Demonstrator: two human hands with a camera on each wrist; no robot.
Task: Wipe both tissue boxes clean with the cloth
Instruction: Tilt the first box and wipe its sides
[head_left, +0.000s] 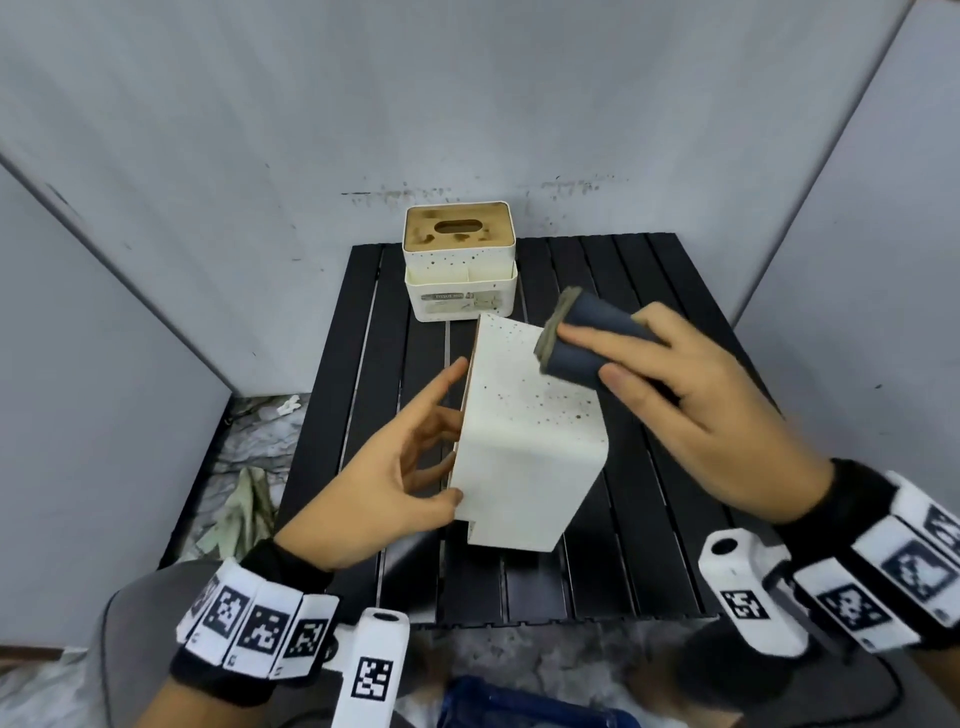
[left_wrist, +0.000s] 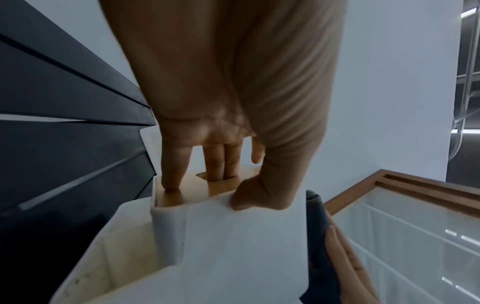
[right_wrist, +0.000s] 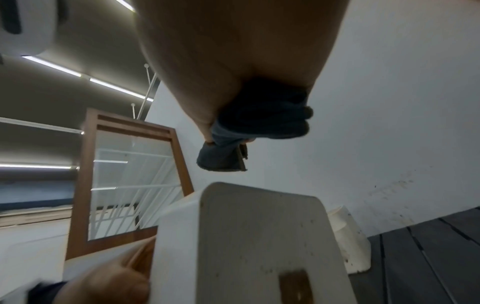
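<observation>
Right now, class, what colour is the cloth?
Dark blue-grey cloth, brownish at its edge; head view.

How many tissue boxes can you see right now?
2. One tissue box is tipped on the black table, held by the left hand. The second tissue box stands upright at the table's far edge.

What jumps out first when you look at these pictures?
A speckled white tissue box tipped on its side mid-table, gripped by the left hand, while the right hand holds a folded dark cloth at its far corner. A second, stained box stands upright behind.
</observation>
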